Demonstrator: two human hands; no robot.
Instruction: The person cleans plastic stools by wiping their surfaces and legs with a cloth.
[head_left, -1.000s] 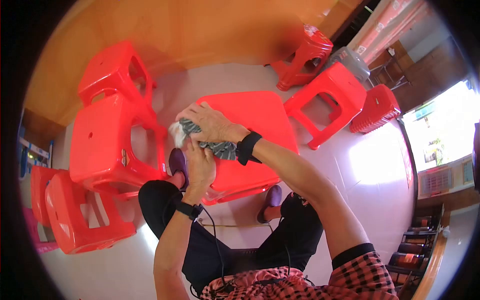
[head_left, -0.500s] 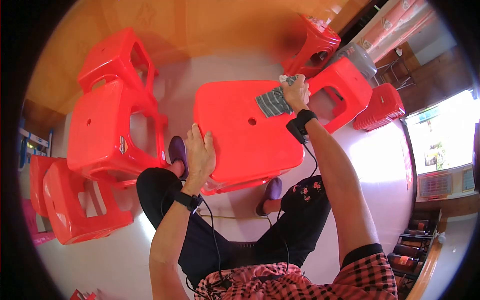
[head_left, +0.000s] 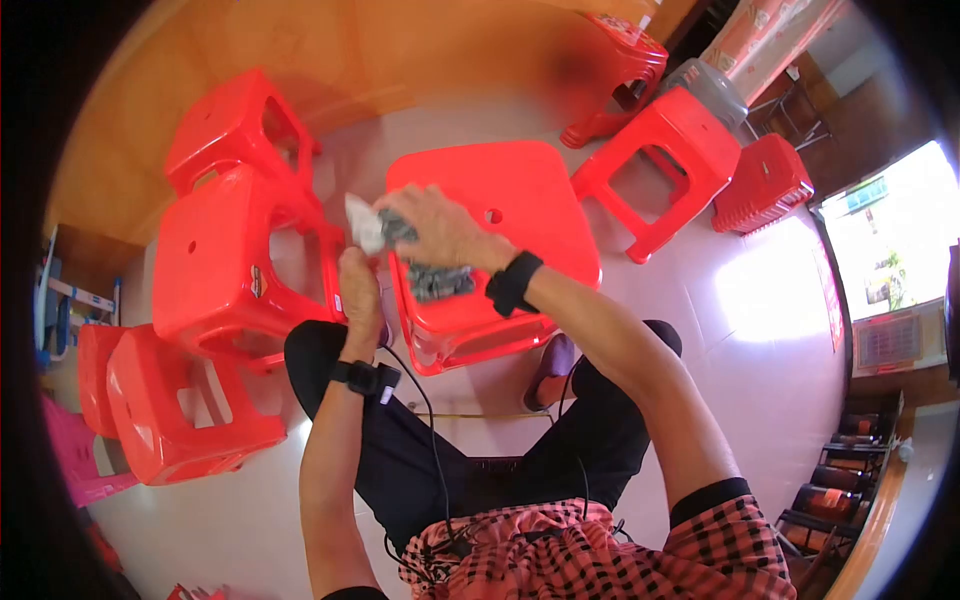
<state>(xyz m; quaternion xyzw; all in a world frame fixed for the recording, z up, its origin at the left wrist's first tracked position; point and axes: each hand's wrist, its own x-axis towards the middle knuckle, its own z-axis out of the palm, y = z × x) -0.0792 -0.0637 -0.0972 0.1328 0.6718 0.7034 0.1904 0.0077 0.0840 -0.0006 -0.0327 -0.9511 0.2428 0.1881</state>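
Observation:
A red plastic stool (head_left: 530, 250) with a round hole in its seat stands between my legs. My right hand (head_left: 440, 232) is closed on a grey striped cloth (head_left: 440, 284) at the seat's left side. Part of the cloth lies bunched on the seat below the hand. A white end sticks out past the fingers, beyond the stool's left edge. Just below that white end is my left hand (head_left: 361, 292), off the seat and beside its left edge. Its fingers are mostly hidden and blurred, so whether they touch the cloth is unclear.
To the left are more red stools (head_left: 215, 260), close together. At the right stand another red stool (head_left: 690, 140) and a stack of red stools (head_left: 765, 185). Dark bottles (head_left: 835, 490) sit on a rack at lower right. Black cables hang from my wrists.
My right hand has swept the cloth from the seat's far right to its left edge, bunching it. My left hand has come off the seat, moving left. The view has shifted slightly.

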